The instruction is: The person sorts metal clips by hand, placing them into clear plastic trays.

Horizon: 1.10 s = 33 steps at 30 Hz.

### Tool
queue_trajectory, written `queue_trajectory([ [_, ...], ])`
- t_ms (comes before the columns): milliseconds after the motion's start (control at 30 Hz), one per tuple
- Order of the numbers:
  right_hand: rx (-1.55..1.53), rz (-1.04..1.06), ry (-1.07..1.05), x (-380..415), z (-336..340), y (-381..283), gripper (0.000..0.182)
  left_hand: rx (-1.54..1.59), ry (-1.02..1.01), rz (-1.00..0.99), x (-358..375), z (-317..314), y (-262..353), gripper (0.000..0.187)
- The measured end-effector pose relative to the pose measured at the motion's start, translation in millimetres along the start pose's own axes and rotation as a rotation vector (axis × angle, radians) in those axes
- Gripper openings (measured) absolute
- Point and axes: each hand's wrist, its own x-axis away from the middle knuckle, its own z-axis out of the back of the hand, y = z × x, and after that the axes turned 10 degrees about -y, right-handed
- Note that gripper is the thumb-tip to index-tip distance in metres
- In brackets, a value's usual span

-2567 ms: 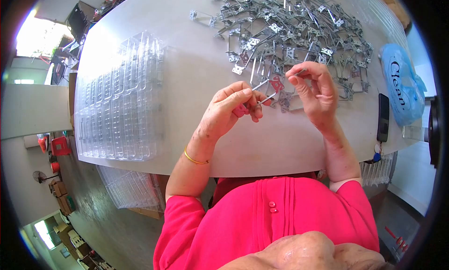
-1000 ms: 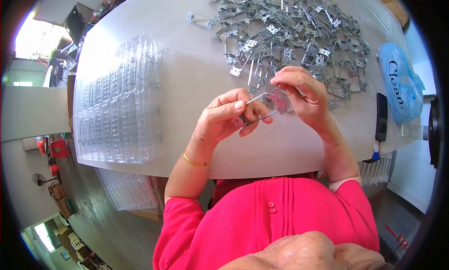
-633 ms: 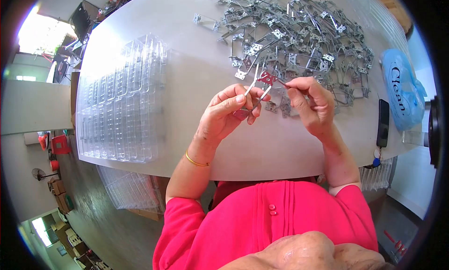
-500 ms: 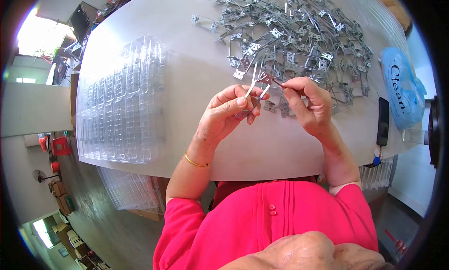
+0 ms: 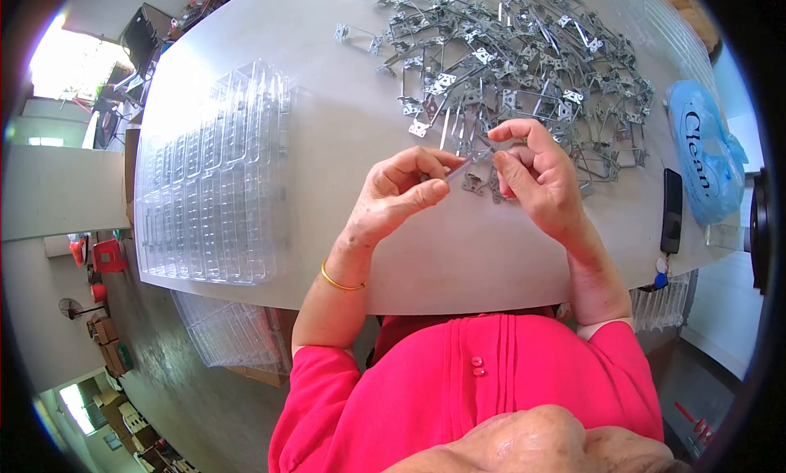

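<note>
My left hand (image 5: 391, 191) pinches a thin metal bracket piece (image 5: 468, 167) between thumb and fingers, its far end slanting up to the right. My right hand (image 5: 540, 176) hovers at that far end, the index finger raised and curved, with a gap between it and the thumb. Right beyond both hands lies a big tangled pile of silvery metal brackets (image 5: 524, 59) with thin rods and punched end plates. Near the left fingertips a bright metal strip (image 5: 444, 129) stands out at the pile's front edge.
Stacked clear plastic trays (image 5: 214, 182) stand on the left of the white table (image 5: 327, 166). At the right are a black phone (image 5: 671, 211) with keys and a blue plastic bag (image 5: 704, 153). More clear trays (image 5: 225, 330) sit below the table's left edge.
The reddish-looking bracket and rod between my hands have turned and now appear silvery and slanted. My right index finger has lifted from its pinch, and my left fingers have shifted slightly.
</note>
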Motion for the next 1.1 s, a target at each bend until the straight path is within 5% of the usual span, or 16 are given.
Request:
queue_trajectory([
  [233, -0.447, -0.179, -0.218, -7, 14, -2, 0.032, 0.046, -0.005, 0.048, -1, -8, 3, 0.020],
  [567, -0.395, -0.269, -0.293, -7, 27, 2, 0.027, 0.035, -0.192, 0.135, 2, -9, 6, 0.016],
  [767, -0.242, -0.274, -0.151, -10, 27, 1, 0.021, 0.096, -0.286, 0.088, 2, -10, 2, 0.015],
  [833, -0.342, -0.237, 0.023, -10, 31, 5, 0.019, 0.160, -0.251, 0.074, 1, -11, -3, 0.013],
  [1100, -0.338, 0.149, 0.094, -3, 8, 3, 0.010, 0.450, -0.033, 0.050, -4, -4, -7, 0.010],
])
